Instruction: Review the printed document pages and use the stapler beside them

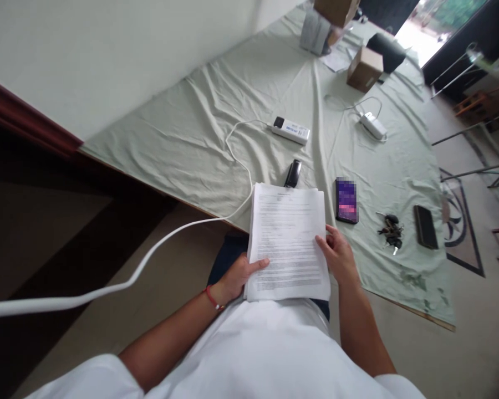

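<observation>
A stack of printed paper sheets [289,238] is held in front of my shirt, over the near edge of the table. My left hand [239,274] grips its left side, thumb lying across the top page and fingers hidden underneath. On the opposite side my right hand [336,249] pinches the right edge, its thumb on top. Just beyond the stack's far edge lies a black stapler-like object [293,173], its near end partly covered by the pages. To the right of the papers is a phone [347,200] with a lit, blurred-out screen.
A pale green cloth [208,127] covers the table. On it lie a white power bank-like device [291,131] with a long white cable [162,244], a white adapter [373,126], keys [391,230] and a dark phone or wallet [426,227]. Cardboard box [365,69] stands farther back.
</observation>
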The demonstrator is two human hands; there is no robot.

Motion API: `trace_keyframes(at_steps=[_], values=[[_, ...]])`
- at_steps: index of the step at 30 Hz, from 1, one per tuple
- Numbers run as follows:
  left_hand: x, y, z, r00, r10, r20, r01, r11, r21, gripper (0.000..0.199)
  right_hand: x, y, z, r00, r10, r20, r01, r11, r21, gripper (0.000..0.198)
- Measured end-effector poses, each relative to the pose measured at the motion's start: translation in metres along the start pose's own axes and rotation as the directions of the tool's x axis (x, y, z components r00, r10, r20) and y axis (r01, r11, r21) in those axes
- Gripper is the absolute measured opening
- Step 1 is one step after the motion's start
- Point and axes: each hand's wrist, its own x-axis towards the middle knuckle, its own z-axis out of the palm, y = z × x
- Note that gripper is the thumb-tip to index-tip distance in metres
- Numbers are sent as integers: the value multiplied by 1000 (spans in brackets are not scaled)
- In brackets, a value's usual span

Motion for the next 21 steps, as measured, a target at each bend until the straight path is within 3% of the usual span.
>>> trace_keyframes(at_steps=[3,6,8,11,14,16,19,21], values=[[-1,1,4,1000,6,23,-8,998,65,51,-6,-3,-6,978,131,162,-171,947,271,50],[-4,2,4,997,38,70,-49,987,152,49,-14,-6,-11,927,206,315,-331,844,422,42],[-4,6,3,987,82,136,-114,962,247,48,-18,-8,-14,912,200,359,-364,798,480,41],[-2,25,8,956,153,250,-250,871,423,43,-19,-14,-19,929,176,327,-341,752,565,45],[3,63,25,926,258,275,-374,731,571,41,-12,-28,-28,977,144,159,-212,752,624,42],[10,95,42,892,338,300,-450,624,639,41,-4,-40,-35,998,56,-19,-32,774,632,36],[27,138,65,742,533,407,-656,455,602,42,12,-56,-43,953,-123,-276,261,795,547,39],[41,157,74,649,618,443,-734,355,580,37,22,-60,-42,920,-188,-343,341,816,467,42]])
